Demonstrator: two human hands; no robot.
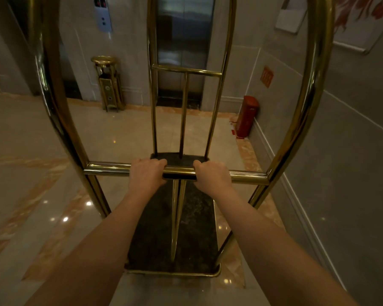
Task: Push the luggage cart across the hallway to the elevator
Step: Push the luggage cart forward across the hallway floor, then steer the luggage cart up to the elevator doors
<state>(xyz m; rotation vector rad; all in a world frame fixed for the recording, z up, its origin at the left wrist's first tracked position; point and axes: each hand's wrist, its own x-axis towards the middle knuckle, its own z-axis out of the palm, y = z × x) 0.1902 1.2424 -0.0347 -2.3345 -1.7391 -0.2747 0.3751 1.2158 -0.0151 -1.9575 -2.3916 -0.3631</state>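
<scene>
Both hands' fingers (158, 161) curled, seemingly tight, over the luggage cart (241, 174) crossbar.

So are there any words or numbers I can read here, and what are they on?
None can be read.
Orange wall sign: marks too blurred to read.
Elevator button panel: red display blurred.
Red box on the floor: small label too small.
Wall poster: no readable text.

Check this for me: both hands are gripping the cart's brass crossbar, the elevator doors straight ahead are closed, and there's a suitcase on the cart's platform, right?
Not quite. The head view shows the cart's platform bare, with no suitcase. The rest holds: the left hand and right hand grip the brass crossbar, and the elevator doors ahead are closed.
</scene>
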